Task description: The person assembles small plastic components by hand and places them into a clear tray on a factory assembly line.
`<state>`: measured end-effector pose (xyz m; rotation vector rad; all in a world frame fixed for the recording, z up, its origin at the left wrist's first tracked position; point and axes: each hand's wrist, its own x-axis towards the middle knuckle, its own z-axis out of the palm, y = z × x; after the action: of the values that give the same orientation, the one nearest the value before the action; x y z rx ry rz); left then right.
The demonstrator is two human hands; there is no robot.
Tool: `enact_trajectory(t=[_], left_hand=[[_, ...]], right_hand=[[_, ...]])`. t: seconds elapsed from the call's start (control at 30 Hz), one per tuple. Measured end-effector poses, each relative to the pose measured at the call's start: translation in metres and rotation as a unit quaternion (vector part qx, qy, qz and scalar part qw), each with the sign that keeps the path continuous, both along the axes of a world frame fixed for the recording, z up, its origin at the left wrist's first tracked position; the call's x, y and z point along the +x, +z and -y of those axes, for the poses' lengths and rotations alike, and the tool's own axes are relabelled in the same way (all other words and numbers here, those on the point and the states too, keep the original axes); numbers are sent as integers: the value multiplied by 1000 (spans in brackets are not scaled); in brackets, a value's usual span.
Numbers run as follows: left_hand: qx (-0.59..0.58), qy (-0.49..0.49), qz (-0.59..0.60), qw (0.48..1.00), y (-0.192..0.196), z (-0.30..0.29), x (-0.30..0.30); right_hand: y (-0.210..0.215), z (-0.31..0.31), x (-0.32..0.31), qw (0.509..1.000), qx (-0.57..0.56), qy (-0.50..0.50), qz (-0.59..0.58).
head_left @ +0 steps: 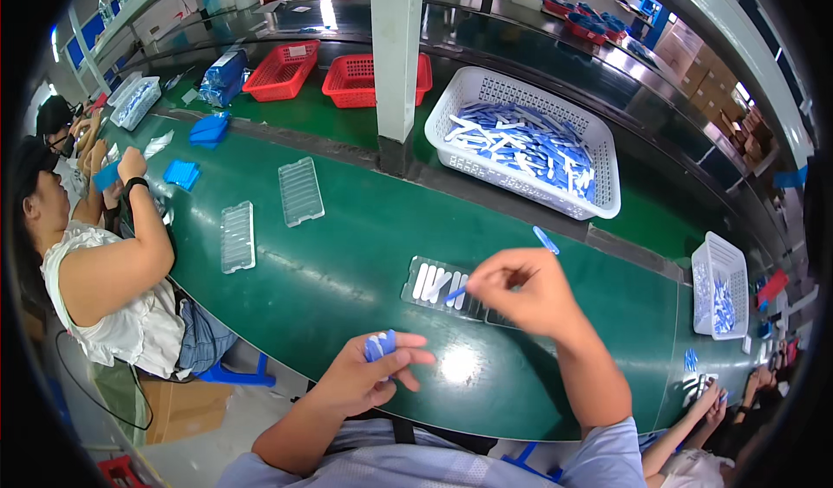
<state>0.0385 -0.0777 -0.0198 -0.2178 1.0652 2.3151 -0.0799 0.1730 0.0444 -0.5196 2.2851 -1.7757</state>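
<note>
My right hand [529, 290] is closed in a pinch above a clear plastic tray [408, 295]. From its fingertips a slim blue piece [455, 294] sticks out over the tray. Several white strips [423, 281] lie side by side in the tray's slots, one of them slanted across its neighbours. Nearer to me, my left hand [369, 373] is curled around a small bunch of blue-and-white pieces [380, 346], some of its fingers stretched out. The far end of the tray is partly hidden under my right hand.
A large white basket [447, 147] full of blue-and-white pieces stands beyond my hands. One loose blue piece [546, 240] lies before it. Two clear trays [301, 191] rest at left. A grey post [396, 63] rises behind the table [347, 288]. A co-worker [113, 262] sits at left; others work at right.
</note>
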Motion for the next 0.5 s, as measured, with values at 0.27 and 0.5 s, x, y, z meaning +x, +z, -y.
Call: enact_trajectory(t=[0.27, 0.5], left_hand=[[73, 72, 47, 994, -1, -4, -7], [122, -4, 56, 991, 1, 2, -5]], right_hand=[[-11, -4, 13, 869, 437, 74, -218], [18, -17, 11, 880, 406, 244, -41]])
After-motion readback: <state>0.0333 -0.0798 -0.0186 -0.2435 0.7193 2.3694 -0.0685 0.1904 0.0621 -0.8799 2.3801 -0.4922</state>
